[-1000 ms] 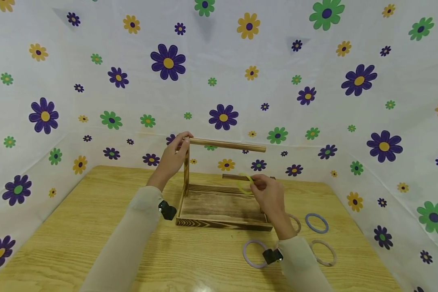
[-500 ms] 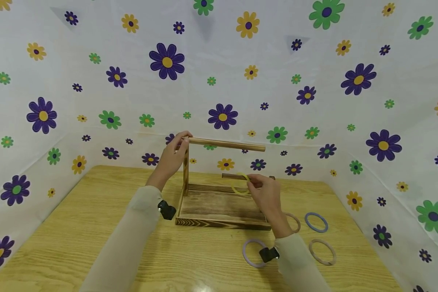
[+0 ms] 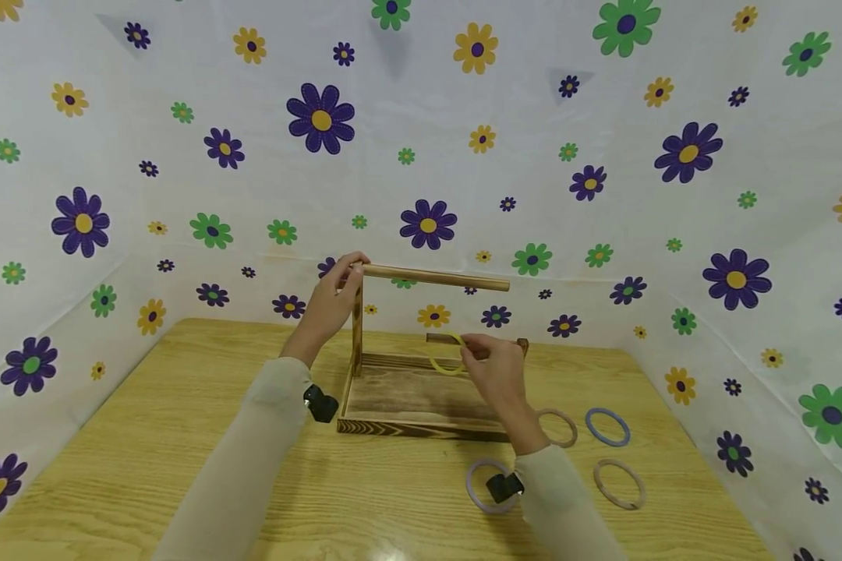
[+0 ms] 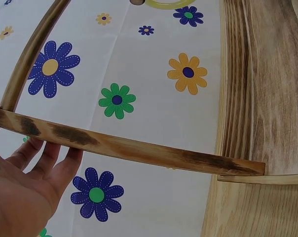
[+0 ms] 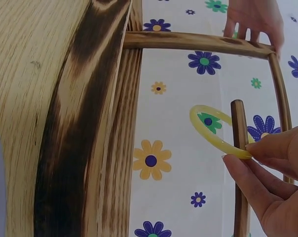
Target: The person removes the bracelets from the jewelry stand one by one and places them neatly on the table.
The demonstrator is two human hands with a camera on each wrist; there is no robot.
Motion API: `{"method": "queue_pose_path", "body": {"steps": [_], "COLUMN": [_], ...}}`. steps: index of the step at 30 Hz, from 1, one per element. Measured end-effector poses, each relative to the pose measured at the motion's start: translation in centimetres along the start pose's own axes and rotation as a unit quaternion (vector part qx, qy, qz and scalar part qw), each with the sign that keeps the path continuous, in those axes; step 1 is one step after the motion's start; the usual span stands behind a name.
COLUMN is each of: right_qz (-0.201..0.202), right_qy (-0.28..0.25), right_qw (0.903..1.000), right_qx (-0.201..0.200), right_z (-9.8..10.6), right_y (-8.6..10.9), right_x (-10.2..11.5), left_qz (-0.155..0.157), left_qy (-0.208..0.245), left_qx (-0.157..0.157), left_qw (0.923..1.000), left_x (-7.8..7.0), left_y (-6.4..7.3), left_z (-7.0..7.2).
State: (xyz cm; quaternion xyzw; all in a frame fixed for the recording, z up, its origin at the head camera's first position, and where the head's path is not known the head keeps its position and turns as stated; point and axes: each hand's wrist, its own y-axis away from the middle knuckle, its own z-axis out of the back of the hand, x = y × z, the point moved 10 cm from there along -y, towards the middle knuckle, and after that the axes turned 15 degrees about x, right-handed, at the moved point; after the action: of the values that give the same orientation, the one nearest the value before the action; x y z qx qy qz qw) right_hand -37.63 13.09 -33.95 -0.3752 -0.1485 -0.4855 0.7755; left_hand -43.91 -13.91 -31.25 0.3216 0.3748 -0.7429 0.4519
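A wooden stand has a shallow tray base (image 3: pixel 421 429), an upper rod (image 3: pixel 435 277) and a shorter lower rod (image 3: pixel 438 338). My left hand (image 3: pixel 328 312) grips the top corner of the stand's left upright (image 4: pixel 139 150), thumb on one side and fingers on the other. Between thumb and fingertips, my right hand (image 3: pixel 497 370) pinches a yellow ring (image 5: pixel 209 138). In the right wrist view the ring circles the lower rod, close to its free end. The right hand hides part of that rod in the head view.
On the table right of the stand lie a blue ring (image 3: pixel 590 427), a brownish ring (image 3: pixel 574 427) and a beige ring (image 3: pixel 642 488). A lilac ring (image 3: pixel 469 483) lies in front, partly behind the right wrist camera. Flowered cloth (image 3: pixel 267 171) walls the back and sides.
The right hand has moved left, bringing the yellow ring along the lower rod toward its free end. The left hand keeps its grip on the stand's corner.
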Motion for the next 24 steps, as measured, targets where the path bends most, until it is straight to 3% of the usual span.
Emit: {"method": "queue_pose_path", "body": {"steps": [9,24], "right_qz": [-0.003,0.000], "right_qy": [-0.007,-0.014], "right_qw": [1.0000,0.9990], "right_qx": [0.003,0.041], "right_z": [-0.7,-3.0], "right_y": [-0.3,-1.2], "right_x": [0.7,2.5], "left_qz": [-0.002,0.000], "left_qy": [0.000,0.004], "left_qx": [-0.001,0.002], "left_qw": [1.0000,1.0000], "left_x": [0.0,0.2], "left_y": [0.1,0.0], "left_z": [0.0,0.1]}}
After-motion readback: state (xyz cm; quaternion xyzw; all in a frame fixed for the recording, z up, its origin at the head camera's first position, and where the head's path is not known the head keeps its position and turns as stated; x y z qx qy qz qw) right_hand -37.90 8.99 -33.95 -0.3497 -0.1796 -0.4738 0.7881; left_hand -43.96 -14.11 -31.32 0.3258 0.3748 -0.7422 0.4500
